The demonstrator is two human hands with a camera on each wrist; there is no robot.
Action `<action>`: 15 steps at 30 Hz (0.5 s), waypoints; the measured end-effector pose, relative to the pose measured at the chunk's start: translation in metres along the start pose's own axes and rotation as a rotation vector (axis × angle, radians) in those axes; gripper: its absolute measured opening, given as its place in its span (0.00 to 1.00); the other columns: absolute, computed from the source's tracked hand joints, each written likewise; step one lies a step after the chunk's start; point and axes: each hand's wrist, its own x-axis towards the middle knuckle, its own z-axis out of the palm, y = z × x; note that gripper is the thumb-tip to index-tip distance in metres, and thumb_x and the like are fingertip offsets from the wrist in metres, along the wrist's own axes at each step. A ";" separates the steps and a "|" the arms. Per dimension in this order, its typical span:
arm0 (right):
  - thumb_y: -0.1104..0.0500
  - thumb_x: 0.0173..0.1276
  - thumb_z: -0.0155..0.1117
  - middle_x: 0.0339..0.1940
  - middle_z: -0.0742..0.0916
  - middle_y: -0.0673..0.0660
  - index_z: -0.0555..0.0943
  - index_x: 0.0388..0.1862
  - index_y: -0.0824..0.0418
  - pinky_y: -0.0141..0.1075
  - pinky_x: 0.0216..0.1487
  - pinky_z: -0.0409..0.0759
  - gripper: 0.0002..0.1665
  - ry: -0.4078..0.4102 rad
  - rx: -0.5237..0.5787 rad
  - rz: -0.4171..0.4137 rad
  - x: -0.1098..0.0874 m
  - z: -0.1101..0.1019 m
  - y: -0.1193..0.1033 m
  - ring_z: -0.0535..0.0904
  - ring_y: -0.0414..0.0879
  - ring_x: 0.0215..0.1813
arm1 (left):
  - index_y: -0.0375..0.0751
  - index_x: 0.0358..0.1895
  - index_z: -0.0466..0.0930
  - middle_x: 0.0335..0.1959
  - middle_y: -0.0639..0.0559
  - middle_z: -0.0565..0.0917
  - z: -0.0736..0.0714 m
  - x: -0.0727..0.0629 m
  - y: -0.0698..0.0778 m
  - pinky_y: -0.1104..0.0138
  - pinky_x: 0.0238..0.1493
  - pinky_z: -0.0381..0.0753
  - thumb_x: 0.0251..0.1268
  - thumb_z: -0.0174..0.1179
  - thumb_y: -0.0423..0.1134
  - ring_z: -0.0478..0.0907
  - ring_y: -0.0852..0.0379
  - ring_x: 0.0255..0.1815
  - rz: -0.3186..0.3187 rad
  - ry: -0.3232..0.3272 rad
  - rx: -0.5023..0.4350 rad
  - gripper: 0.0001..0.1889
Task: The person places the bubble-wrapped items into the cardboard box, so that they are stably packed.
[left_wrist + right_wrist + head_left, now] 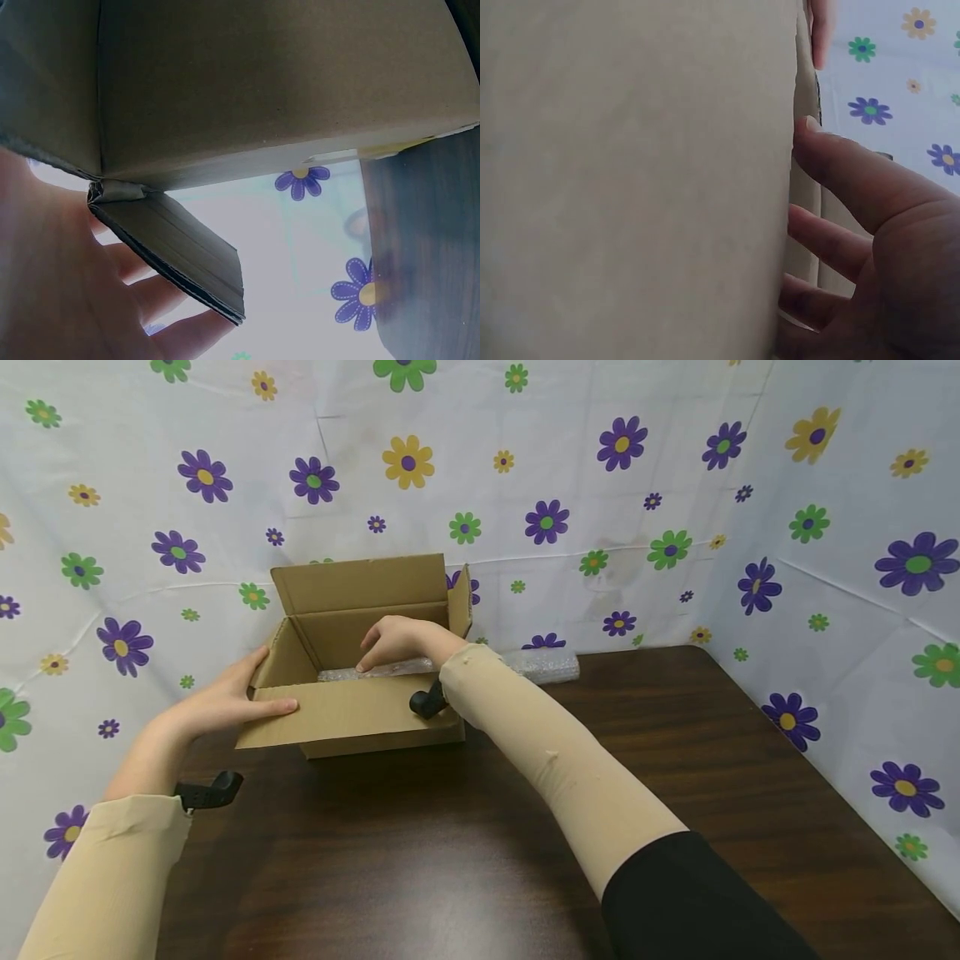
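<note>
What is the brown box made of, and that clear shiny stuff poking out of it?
The open brown box looks like matte corrugated cardboard: its flap edge shows layered fluting in the left wrist view. The clear crinkly sheet is probably plastic bubble wrap, see-through, glossy and bumpy, though it's too small for certainty.

Staged booth: flowered sheets (570, 485), table (675, 760)

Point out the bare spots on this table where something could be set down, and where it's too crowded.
Free: the dark table right of the cardboard box up to the flowered cloth, and the near strip in front of the box between both arms. Crowded: the box's open top, where the right hand reaches onto bubble wrap and the left hand holds the near flap.
</note>
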 end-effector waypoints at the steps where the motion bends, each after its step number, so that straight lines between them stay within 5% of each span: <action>1: 0.46 0.67 0.64 0.67 0.75 0.53 0.73 0.68 0.58 0.34 0.62 0.70 0.33 0.000 -0.002 -0.001 -0.001 0.000 0.000 0.69 0.47 0.67 | 0.33 0.76 0.27 0.75 0.25 0.37 0.000 0.000 0.000 0.33 0.66 0.44 0.62 0.64 0.53 0.36 0.27 0.74 0.000 0.001 0.002 0.58; 15: 0.47 0.66 0.66 0.66 0.76 0.49 0.76 0.65 0.54 0.31 0.60 0.71 0.30 0.027 0.059 -0.083 -0.028 -0.018 -0.010 0.70 0.42 0.65 | 0.31 0.76 0.28 0.74 0.23 0.39 0.001 -0.001 0.000 0.31 0.64 0.46 0.62 0.63 0.53 0.39 0.25 0.73 0.003 0.005 0.012 0.57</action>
